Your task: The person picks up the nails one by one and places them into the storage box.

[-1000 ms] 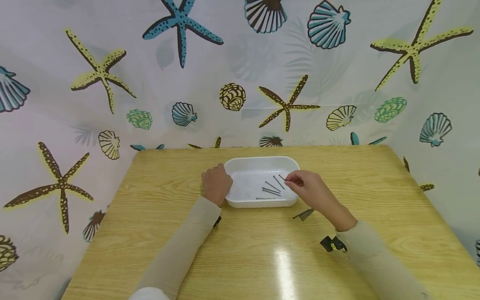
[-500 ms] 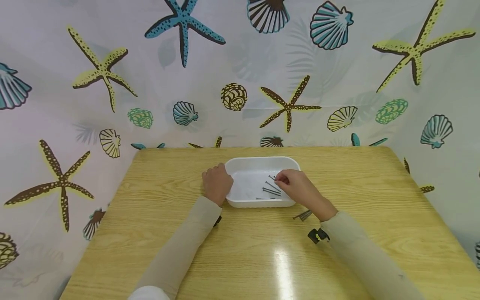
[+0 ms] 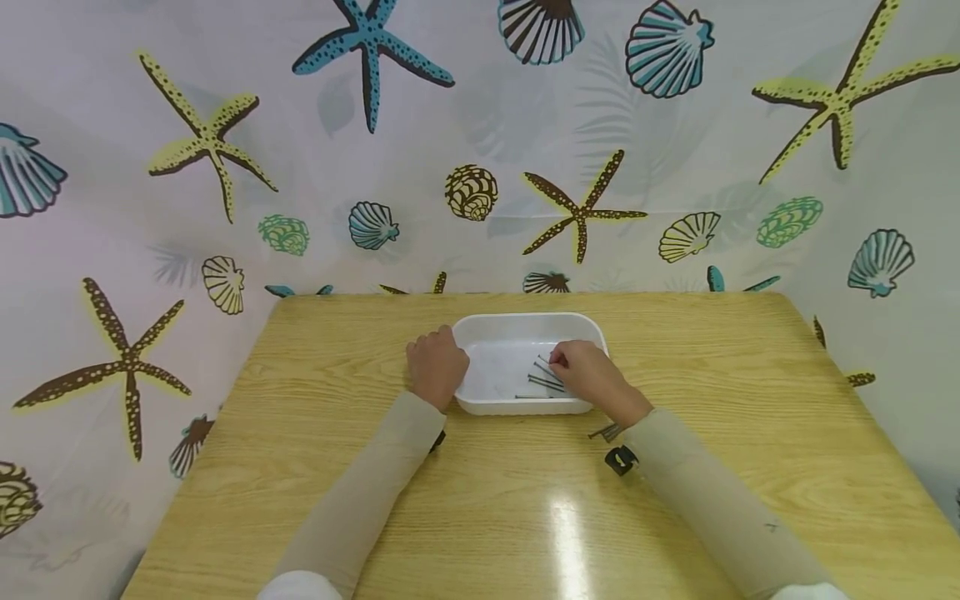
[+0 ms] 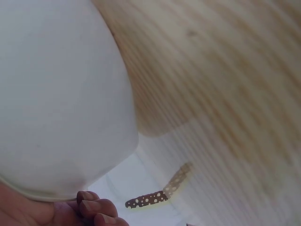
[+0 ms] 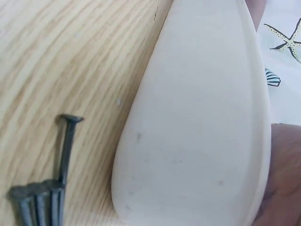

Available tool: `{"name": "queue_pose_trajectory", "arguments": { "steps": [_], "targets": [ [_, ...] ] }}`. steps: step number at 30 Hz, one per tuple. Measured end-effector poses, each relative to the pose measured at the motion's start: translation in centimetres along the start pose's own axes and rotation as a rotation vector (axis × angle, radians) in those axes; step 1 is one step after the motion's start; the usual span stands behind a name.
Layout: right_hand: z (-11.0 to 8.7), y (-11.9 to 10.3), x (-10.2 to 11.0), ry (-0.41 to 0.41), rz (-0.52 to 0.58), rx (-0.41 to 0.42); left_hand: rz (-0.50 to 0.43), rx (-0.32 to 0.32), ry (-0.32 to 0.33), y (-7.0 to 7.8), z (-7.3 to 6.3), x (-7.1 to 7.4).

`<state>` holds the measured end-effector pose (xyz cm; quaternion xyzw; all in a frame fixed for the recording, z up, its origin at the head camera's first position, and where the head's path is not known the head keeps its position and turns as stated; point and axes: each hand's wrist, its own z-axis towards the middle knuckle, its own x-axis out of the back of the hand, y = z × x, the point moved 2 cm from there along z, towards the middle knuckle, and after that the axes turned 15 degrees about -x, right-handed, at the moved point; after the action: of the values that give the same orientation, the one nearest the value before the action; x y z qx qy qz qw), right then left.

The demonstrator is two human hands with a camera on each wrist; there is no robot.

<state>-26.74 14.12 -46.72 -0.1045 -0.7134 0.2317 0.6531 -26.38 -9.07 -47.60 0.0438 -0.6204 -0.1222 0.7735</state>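
A white oblong tray (image 3: pixel 489 408) stands on the wooden table. My left hand (image 3: pixel 437 368) grips its left end; in the left wrist view the curled fingers (image 4: pixel 99 209) hold the rim. Over the right part of the tray, my right hand (image 3: pixel 588 371) has thumb and fingertips together on a thin metal nail (image 3: pixel 543 360), whose head end sticks out to the left. Several more nails (image 3: pixel 546 382) lie beside it on the tray floor, partly covered by the hand. In the right wrist view the tray wall hides the fingertips.
A small bunch of nails (image 5: pixel 40 197) lies on the table (image 3: pixel 480 508) outside the tray's near right corner, partly behind the right sleeve. A cloth (image 3: pixel 420 167) printed with starfish and shells hangs behind the table and along its sides.
My right hand has moved left and slightly down over the tray with the nail, bringing it beside the other nails. The left hand keeps its grip on the tray.
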Motion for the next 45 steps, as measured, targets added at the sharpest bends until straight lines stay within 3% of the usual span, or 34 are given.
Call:
{"name": "queue_pose_trajectory", "arguments": {
  "steps": [11,20,45],
  "targets": [
    [0.4,-0.3,-0.5,-0.049,-0.134,-0.147,-0.021,-0.018,0.042,0.2,-0.3,0.1],
    [0.6,-0.1,-0.6,-0.004,-0.160,-0.141,-0.019,-0.024,0.046,0.2,-0.2,0.1],
    [0.6,-0.1,-1.2,-0.007,-0.164,-0.167,-0.015,0.004,0.013,0.0,0.0,-0.2]
  ]
}}
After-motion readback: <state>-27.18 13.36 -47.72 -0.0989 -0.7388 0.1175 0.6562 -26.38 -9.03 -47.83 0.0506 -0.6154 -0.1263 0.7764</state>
